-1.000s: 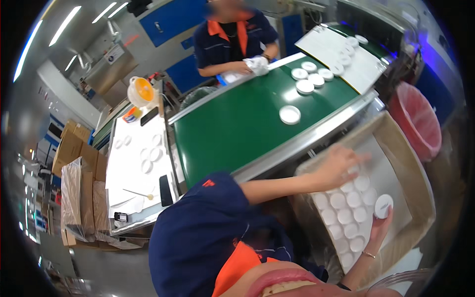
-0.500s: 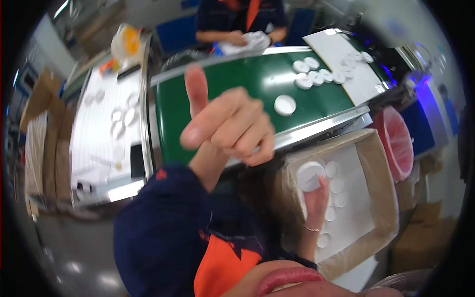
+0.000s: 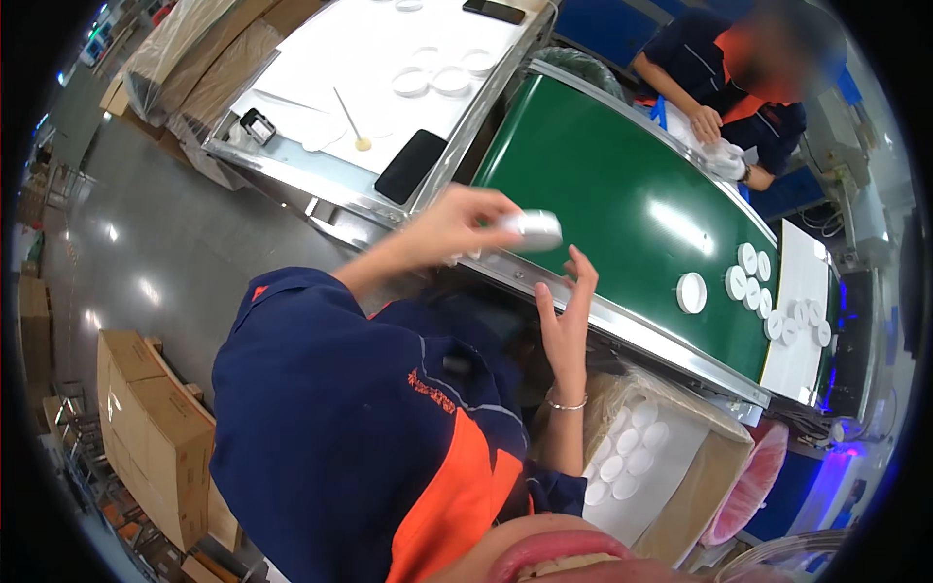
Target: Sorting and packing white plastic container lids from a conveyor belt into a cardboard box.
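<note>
Work judged partly done. Left hand (image 3: 457,225) raised over the near edge of the green conveyor belt (image 3: 603,194), fingers closed around a white round lid (image 3: 533,229), held just above the belt's metal rim and not yet set down. Right hand (image 3: 564,316) lifted beside it with fingers spread, holding nothing, just under the lid and in front of the belt's rail.

Already on the belt: one lone white lid (image 3: 691,292) farther along, then a cluster of white lids (image 3: 756,277) near the far end, touching or nearly touching one another. More lids (image 3: 805,321) lying on the white table past the belt's end.

Still to go, by the look of it: the lid in hand, plus the stock in the open cardboard box (image 3: 714,491) below the rail, lined with white sheet and holding rows of white lids (image 3: 622,452) packed side by side; exact count hard to tell, part of the box hidden behind the forearm.

On the white table (image 3: 330,78) at the left, two shallow round white dishes (image 3: 432,78), a thin stick, a dark phone (image 3: 411,166). Pink tub (image 3: 753,486) standing just beside the box; contents not visible. Brown cartons (image 3: 155,437) stacked on the floor at lower left, closed. Another person (image 3: 748,97) across the belt, hands busy with something white.
</note>
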Available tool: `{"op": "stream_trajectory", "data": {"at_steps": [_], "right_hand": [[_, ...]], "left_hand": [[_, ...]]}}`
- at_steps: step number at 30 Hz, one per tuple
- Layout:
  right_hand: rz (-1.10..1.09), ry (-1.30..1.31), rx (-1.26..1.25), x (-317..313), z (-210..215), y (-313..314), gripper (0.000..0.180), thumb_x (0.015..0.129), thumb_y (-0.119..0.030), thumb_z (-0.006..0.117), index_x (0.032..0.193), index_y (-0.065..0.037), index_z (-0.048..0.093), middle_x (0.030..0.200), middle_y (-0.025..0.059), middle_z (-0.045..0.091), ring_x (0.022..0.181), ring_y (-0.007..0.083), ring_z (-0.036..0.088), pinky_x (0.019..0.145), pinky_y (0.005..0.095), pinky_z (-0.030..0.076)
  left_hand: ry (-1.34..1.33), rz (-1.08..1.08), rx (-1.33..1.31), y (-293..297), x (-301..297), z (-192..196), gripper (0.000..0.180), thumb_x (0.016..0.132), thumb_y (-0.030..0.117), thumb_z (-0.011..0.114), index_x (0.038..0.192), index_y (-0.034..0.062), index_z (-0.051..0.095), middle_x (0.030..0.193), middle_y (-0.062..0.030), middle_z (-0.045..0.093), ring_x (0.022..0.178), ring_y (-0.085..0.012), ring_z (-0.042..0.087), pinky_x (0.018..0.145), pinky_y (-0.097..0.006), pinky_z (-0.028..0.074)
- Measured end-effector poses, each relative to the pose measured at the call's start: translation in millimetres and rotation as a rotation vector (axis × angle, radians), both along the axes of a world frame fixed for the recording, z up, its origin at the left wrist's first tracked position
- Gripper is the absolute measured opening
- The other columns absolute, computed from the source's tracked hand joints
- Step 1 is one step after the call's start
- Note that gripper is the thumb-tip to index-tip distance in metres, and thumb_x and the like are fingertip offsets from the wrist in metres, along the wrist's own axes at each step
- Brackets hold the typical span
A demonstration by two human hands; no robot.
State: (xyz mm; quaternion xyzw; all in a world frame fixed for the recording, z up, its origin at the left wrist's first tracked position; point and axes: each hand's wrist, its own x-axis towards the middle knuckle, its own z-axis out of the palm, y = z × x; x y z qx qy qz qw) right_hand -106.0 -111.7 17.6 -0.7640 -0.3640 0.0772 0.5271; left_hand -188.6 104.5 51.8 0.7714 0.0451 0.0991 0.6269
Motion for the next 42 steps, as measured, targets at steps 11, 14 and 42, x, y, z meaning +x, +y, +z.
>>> {"op": "stream_trajectory", "data": {"at_steps": [11, 14, 42], "right_hand": [[-0.253, -0.479, -0.276, 42, -32, 11, 0.02, 0.084, -0.01, 0.063, 0.104, -0.006, 0.061, 0.114, 0.0117, 0.056, 0.109, 0.0324, 0.052, 0.09, 0.0417, 0.045], [-0.281, -0.47, -0.236, 38, -33, 16, 0.017, 0.082, -0.01, 0.063, 0.098, -0.006, 0.062, 0.107, 0.0101, 0.058, 0.102, 0.0297, 0.055, 0.083, 0.0397, 0.048], [-0.734, -0.217, -0.03, -56, 1, -175, 0.024, 0.081, -0.001, 0.06, 0.105, -0.004, 0.063, 0.116, 0.0137, 0.056, 0.109, 0.0325, 0.053, 0.095, 0.0393, 0.042]], "left_hand": [[-0.305, 1.176, 0.922, 341, 1, -42, 0.02, 0.082, 0.016, 0.071, 0.096, 0.0016, 0.068, 0.092, -0.0113, 0.07, 0.087, -0.0238, 0.066, 0.077, -0.033, 0.05], [-0.097, 0.891, 0.935, 384, 28, -110, 0.015, 0.084, 0.013, 0.066, 0.096, 0.0037, 0.069, 0.098, -0.0117, 0.069, 0.097, -0.0275, 0.063, 0.088, -0.035, 0.047], [-0.536, -0.507, 1.005, -197, 297, -58, 0.049, 0.081, 0.011, 0.062, 0.129, 0.0147, 0.049, 0.12, -0.0154, 0.056, 0.109, -0.0351, 0.053, 0.092, -0.046, 0.043]]}}
